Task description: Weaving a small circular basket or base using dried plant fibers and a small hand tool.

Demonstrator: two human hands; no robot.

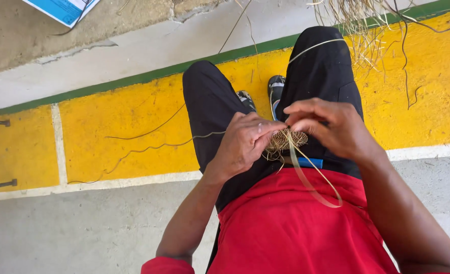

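A: Head view, looking straight down over lap. Left hand curled shut, fingertips pinching the near-left edge of a small woven straw disc. Right hand closed too, thumb and forefinger nipping the disc's top edge, apparently at a strand.

B: Position of disc?

A: Held between both hands, above the black trousers, just past the hem of the red shirt. Not resting on anything visible; partly hidden behind the fingers.

B: Loose ends?

A: One long flat straw strip looping down from the disc across the shirt and back up. Thinner fibres trailing left over the yellow painted kerb. Bundle of raw straw lying top right, well apart from the hands. Small blue object just under the disc; kind not clear.

B: Handling judgement?

A: Likely very light. Coil looks tight, so probably fairly firm in the flat, yet springy at the rim. Strip appears pliable but prone to creasing or splitting if bent sharply. Dry fibre, probably slightly slick along its length.

B: Best hold?

A: At the rim, pinched flat between thumb and fingers, as now. Working strand taken close to the disc, not far down the loop.
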